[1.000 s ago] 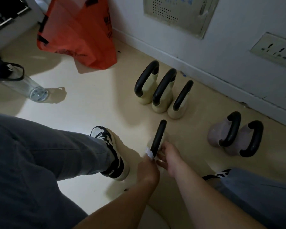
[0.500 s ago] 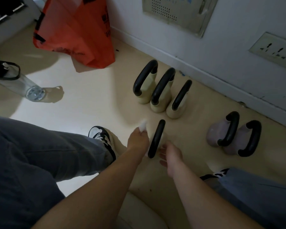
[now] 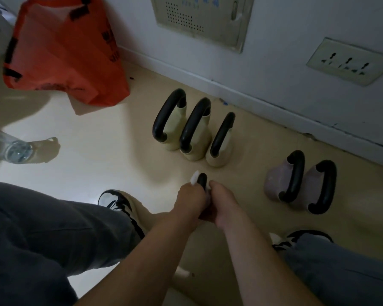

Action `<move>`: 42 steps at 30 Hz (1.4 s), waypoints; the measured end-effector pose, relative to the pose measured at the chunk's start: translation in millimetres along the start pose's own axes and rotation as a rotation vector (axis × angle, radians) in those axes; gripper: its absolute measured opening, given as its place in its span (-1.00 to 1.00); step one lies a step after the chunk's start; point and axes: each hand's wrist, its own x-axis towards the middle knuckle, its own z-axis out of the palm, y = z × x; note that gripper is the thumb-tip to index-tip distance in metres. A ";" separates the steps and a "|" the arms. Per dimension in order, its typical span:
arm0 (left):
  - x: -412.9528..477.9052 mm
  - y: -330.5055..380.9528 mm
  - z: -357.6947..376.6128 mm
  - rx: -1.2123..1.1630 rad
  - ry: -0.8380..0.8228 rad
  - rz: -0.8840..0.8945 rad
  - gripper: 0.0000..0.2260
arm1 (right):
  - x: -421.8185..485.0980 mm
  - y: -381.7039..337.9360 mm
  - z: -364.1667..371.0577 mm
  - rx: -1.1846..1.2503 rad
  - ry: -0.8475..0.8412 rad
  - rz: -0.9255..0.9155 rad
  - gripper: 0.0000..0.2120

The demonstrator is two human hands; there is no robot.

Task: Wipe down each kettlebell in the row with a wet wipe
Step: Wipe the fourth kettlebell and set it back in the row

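Note:
A cream kettlebell sits on the floor in front of me, and only the top of its black handle (image 3: 202, 181) shows between my hands. My left hand (image 3: 190, 200) pinches a white wet wipe (image 3: 194, 178) and presses it against the left side of that handle. My right hand (image 3: 224, 202) curls over the kettlebell from the right and covers its body. Three more cream kettlebells (image 3: 196, 133) stand in a tight row behind. Two pinkish kettlebells (image 3: 283, 180) with black handles stand to the right.
An orange bag (image 3: 62, 54) leans on the wall at the back left. A clear water bottle (image 3: 11, 146) lies at the far left. My shoes (image 3: 117, 202) and knees flank the work spot. A wall socket (image 3: 349, 62) and skirting board run behind the kettlebells.
My left hand carried the wipe from the handle's near end, out to its left side, then onto the top. My right hand closed in over the kettlebell.

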 end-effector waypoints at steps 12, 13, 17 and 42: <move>15.6 39.5 58.3 0.010 -0.053 -0.059 -0.62 | 4.8 -49.7 -54.0 0.188 0.081 -0.018 -0.77; 15.3 49.5 64.0 0.031 -0.083 -0.035 -0.68 | 5.6 -56.0 -58.7 0.200 0.080 -0.051 -0.79; 18.2 88.8 100.2 -0.060 -0.162 -0.043 -0.78 | 4.5 -86.3 -71.1 0.269 0.061 -0.158 -0.80; 56.5 151.4 120.5 0.807 -0.122 0.331 -0.66 | 16.5 -112.5 -67.8 0.054 0.299 -0.257 -0.41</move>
